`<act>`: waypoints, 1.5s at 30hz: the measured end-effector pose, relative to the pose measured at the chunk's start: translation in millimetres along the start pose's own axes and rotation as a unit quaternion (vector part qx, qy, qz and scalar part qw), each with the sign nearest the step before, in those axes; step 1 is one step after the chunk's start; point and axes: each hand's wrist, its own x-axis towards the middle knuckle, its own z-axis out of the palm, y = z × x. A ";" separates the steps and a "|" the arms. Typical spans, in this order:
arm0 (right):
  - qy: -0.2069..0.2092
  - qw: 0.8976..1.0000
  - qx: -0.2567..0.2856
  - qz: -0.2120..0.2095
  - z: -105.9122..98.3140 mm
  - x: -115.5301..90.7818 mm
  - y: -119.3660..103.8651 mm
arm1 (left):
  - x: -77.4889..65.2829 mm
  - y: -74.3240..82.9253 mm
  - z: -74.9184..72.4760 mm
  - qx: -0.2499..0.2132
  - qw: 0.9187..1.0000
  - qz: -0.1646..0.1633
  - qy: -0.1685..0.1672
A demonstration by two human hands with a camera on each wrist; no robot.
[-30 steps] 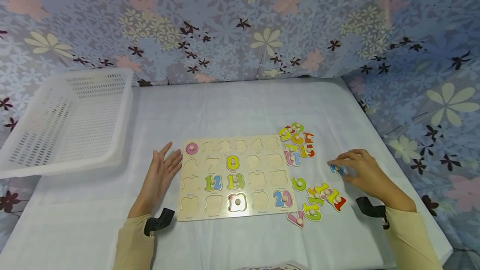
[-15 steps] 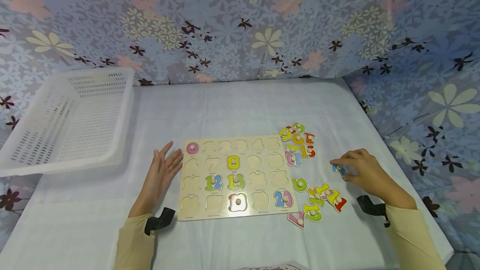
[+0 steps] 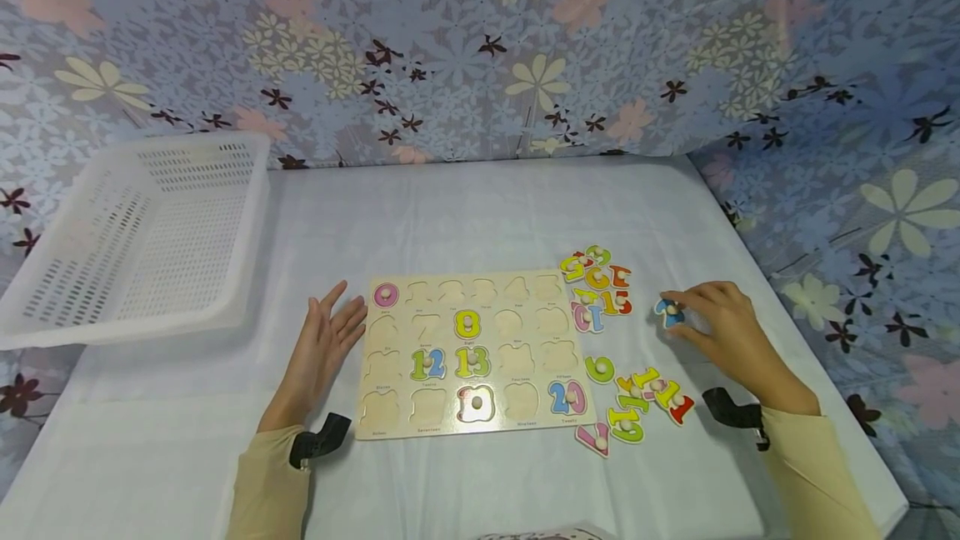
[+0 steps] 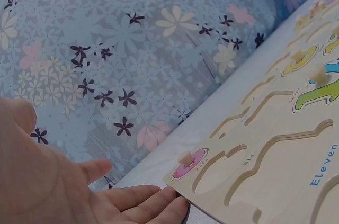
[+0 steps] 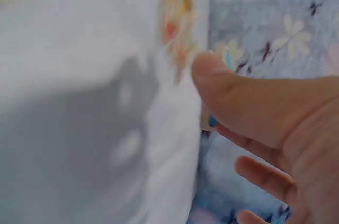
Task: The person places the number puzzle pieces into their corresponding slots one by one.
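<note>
My right hand (image 3: pixel 723 336) pinches a blue number puzzle piece (image 3: pixel 668 312) with a knob, off the table to the right of the loose pieces. In the right wrist view the thumb (image 5: pixel 238 94) hides most of this piece; its exact digit is unclear. The wooden number puzzle board (image 3: pixel 438 432) lies at the middle of the table, with 0, 8, 12, 13, 20 and a red-edged piece in its recesses. My left hand (image 3: pixel 318 352) rests palm-up beside the board's left edge, fingers extended; in the left wrist view its fingertips (image 4: pixel 177 205) lie at the board's corner.
Loose number pieces lie in two groups right of the board: an upper cluster (image 3: pixel 597 301) and a lower one with a green piece (image 3: pixel 599 369) and a pink 7 (image 3: pixel 593 438). A white perforated basket (image 3: pixel 247 248) stands at the far left. Floral cloth (image 3: pixel 465 48) hangs behind.
My right hand has lifted the blue piece up and slightly away from me, and more of the piece now shows. The left hand and the board have stayed put.
</note>
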 end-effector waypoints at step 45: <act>-0.148 0.987 -0.002 -0.054 130.7 185.5 -182.9 | 1.2 -0.4 -1.6 0.028 1.000 0.000 0.000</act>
